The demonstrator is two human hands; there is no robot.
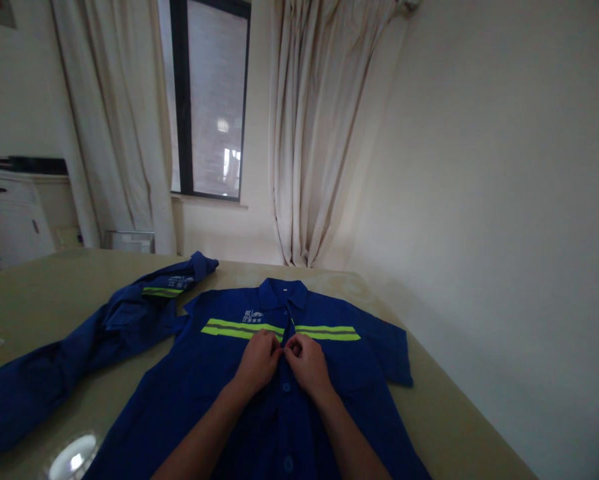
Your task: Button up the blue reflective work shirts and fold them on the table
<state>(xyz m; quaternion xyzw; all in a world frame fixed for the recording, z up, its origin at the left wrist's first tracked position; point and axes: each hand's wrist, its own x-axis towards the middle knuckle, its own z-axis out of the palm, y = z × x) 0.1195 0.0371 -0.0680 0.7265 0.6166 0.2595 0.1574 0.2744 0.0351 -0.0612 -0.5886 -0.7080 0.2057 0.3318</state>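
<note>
A blue short-sleeved work shirt (349, 373) with a yellow-green reflective stripe across the chest lies front up, its collar pointing away from me. My left hand (260, 357) and my right hand (306, 360) meet at the front placket, just below the stripe. Both pinch the placket edges with bent fingers; whatever sits between the fingertips is hidden. Below my hands, a fastened button (286, 387) shows on the placket, and another button (288, 463) lies lower down. Above them, the placket is parted up to the collar.
Left of the shirt, a second blue garment (89, 340) with a reflective stripe lies bunched on the pale table (44, 280). A shiny round object (73, 457) sits at the lower left. A wall (504, 233) runs along the table's right side. Curtains (319, 133) hang beyond it.
</note>
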